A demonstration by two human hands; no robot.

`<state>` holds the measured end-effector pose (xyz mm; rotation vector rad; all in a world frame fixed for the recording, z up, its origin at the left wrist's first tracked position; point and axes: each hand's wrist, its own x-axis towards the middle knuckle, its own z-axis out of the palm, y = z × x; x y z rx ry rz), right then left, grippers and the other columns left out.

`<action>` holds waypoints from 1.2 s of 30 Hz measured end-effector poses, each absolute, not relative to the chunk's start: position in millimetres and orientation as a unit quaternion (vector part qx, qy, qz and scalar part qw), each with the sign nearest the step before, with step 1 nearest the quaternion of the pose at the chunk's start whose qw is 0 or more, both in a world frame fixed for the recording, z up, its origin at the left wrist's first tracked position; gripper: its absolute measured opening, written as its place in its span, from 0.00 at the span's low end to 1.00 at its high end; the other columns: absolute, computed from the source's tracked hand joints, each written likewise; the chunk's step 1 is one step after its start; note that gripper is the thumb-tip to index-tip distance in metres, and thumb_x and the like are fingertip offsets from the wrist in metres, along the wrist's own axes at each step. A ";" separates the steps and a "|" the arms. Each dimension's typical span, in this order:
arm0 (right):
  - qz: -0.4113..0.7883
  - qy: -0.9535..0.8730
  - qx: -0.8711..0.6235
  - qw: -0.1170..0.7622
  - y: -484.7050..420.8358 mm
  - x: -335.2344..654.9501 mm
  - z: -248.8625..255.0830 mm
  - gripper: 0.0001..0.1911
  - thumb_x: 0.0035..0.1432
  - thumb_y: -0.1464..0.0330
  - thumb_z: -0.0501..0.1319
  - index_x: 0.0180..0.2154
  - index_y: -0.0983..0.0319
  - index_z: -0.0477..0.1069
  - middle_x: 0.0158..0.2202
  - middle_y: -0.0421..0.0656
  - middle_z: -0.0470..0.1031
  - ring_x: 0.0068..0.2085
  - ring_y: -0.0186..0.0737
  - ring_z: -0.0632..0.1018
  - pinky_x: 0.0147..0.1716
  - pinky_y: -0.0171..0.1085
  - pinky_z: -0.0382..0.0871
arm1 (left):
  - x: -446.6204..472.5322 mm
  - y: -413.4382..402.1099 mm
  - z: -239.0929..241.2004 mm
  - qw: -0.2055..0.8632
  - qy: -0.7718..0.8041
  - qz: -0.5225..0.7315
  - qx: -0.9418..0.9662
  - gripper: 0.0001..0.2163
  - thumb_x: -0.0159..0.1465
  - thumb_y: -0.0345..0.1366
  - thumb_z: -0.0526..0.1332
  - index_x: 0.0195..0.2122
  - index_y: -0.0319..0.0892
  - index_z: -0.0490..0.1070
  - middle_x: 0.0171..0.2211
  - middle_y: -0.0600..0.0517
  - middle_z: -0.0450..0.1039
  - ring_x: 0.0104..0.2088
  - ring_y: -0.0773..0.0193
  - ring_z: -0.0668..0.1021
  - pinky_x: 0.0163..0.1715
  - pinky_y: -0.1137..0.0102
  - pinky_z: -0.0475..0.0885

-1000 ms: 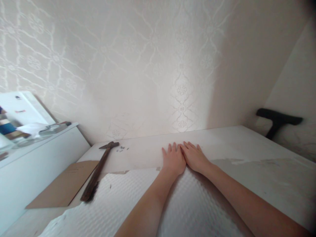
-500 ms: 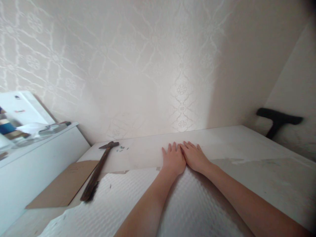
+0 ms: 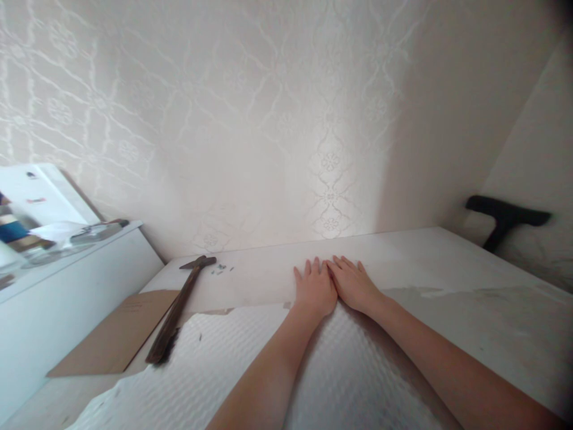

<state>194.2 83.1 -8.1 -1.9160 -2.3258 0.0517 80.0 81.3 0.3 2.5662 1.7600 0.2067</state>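
My left hand [image 3: 314, 289] lies flat, palm down, with its fingers spread on the white tabletop [image 3: 264, 275]. Right beside it, my right hand [image 3: 356, 283] also rests flat, and the two hands touch along their inner edges. Beneath my wrists and forearms is a textured white sheet [image 3: 215, 364] with an uneven, ragged edge. A hammer [image 3: 176, 310] with a dark wooden handle lies to the left, apart from my hands. Several tiny dark pieces [image 3: 221, 270], too small to name, are scattered near its head. Neither hand holds anything.
A brown cardboard piece [image 3: 119, 334] lies partly under the hammer. At the left stands a white cabinet [image 3: 89, 280] with assorted items and a white box [image 3: 45, 191] on top. Patterned wallpaper [image 3: 268, 149] rises behind the table. A black T-shaped object [image 3: 505, 215] stands beyond the right edge.
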 end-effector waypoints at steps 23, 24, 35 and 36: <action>0.019 -0.770 -0.635 0.066 83.4 194.5 -8.8 0.27 0.66 0.71 0.41 0.64 0.67 0.55 0.66 0.55 0.51 0.65 0.54 0.55 0.59 0.59 0.50 | 79.5 80.8 -0.8 0.002 0.564 0.061 0.823 0.25 0.68 0.38 0.41 0.65 0.38 0.54 0.66 0.43 0.52 0.65 0.47 0.56 0.61 0.43 0.51; 0.018 -0.770 -0.634 0.068 83.2 194.5 -8.8 0.26 0.66 0.71 0.41 0.64 0.66 0.55 0.66 0.55 0.52 0.65 0.54 0.55 0.59 0.59 0.50 | 79.6 80.7 -0.3 0.003 0.564 0.059 0.823 0.25 0.68 0.38 0.41 0.65 0.38 0.53 0.66 0.43 0.52 0.65 0.47 0.56 0.61 0.43 0.51; 0.022 -0.771 -0.633 0.069 83.7 194.7 -8.6 0.27 0.65 0.71 0.41 0.63 0.67 0.55 0.66 0.54 0.52 0.65 0.54 0.55 0.59 0.60 0.50 | 79.3 81.6 -0.1 0.006 0.563 0.057 0.825 0.25 0.67 0.38 0.42 0.65 0.38 0.53 0.66 0.43 0.51 0.65 0.48 0.55 0.60 0.42 0.51; 0.023 -0.771 -0.633 0.068 83.9 194.7 -8.8 0.26 0.66 0.71 0.41 0.64 0.67 0.55 0.66 0.54 0.52 0.65 0.55 0.55 0.59 0.60 0.49 | 79.3 81.7 -0.1 0.006 0.563 0.058 0.824 0.25 0.67 0.38 0.42 0.65 0.38 0.53 0.66 0.43 0.51 0.65 0.48 0.55 0.60 0.42 0.51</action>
